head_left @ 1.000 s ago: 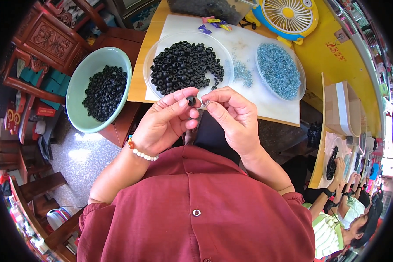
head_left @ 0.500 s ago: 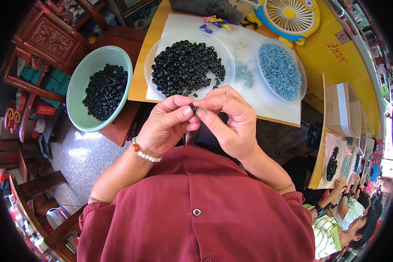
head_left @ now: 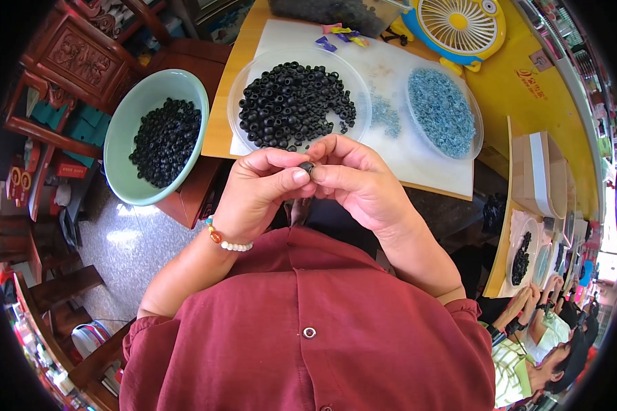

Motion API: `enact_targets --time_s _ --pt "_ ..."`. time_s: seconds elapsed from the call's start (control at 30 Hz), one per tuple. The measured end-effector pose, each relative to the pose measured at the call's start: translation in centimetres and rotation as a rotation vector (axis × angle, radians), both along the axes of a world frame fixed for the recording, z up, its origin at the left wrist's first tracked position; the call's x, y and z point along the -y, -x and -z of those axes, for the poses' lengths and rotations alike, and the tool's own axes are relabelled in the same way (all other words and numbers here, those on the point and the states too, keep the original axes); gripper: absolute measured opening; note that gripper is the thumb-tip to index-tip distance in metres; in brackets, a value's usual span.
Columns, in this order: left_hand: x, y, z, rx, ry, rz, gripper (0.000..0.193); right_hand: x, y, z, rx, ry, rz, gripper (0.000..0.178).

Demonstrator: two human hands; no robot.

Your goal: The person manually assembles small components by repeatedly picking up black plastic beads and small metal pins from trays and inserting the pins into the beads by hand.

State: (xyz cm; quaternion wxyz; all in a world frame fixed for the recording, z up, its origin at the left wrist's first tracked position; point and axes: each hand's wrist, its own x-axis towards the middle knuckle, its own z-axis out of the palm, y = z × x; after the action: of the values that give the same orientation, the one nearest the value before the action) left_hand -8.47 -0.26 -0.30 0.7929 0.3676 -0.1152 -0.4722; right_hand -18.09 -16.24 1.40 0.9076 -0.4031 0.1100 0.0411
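Note:
My left hand (head_left: 253,195) and my right hand (head_left: 373,188) meet in front of the table's near edge. Between their thumbs and forefingers they pinch a small round black piece (head_left: 307,166), partly covered by the fingertips. Just beyond them lies a clear round lid-like tray (head_left: 361,75), with a heap of black ring-like pieces (head_left: 281,99) on it, large ones on the left and smaller ones on the right. Farther right, an oval clear tray (head_left: 480,133) carries many small pale-blue pieces (head_left: 440,113). Several more blue pieces (head_left: 385,116) lie loose between the trays.
A pale-green basin (head_left: 120,168) of black pieces stands at the left, beside a carved wooden chair (head_left: 79,58). At the back are a clear bin (head_left: 336,14), wrapped sweets (head_left: 349,35) and a yellow-blue fan (head_left: 456,27). People work at another table (head_left: 500,246) on the right.
The black piece has turned between my fingertips and shows more of its rounded side. My right fingers have shifted their pinch slightly.

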Motion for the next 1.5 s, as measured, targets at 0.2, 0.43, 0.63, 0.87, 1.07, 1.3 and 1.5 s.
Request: enact_targets --time_s 0.2,0.43,0.63,0.87,1.07,1.3,1.5 --pt "-0.1 -0.7 0.8 -0.133 0.015 -0.025 0.017 0.6 -1.1 -0.6 0.098 0.322 0.085 0.017" --pt "-0.6 -2.2 0.8 -0.278 0.066 -0.05 0.023 4.5 -3.7 1.5 -0.094 1.495 0.137 0.008" --pt "-0.8 -2.3 1.4 -0.317 0.074 -0.06 0.021 2.4 -5.8 1.0 -0.229 2.187 -0.352 0.01" --pt "-1.0 -2.4 1.6 -0.329 0.043 -0.076 0.022 2.1 -5.7 0.8 -0.157 2.116 -0.278 0.012" --pt "-0.6 -2.0 1.5 -0.349 0.063 -0.027 0.021 2.7 -4.1 -0.1 0.016 1.024 0.008 0.009" --pt "-0.3 -1.3 1.4 -0.339 0.159 0.063 0.018 1.8 -2.6 -1.9 0.138 0.549 0.013 0.013" --pt "-0.6 -0.9 0.9 -0.324 0.16 0.085 0.016 1.5 -2.0 -2.5 0.085 0.553 0.073 0.011"
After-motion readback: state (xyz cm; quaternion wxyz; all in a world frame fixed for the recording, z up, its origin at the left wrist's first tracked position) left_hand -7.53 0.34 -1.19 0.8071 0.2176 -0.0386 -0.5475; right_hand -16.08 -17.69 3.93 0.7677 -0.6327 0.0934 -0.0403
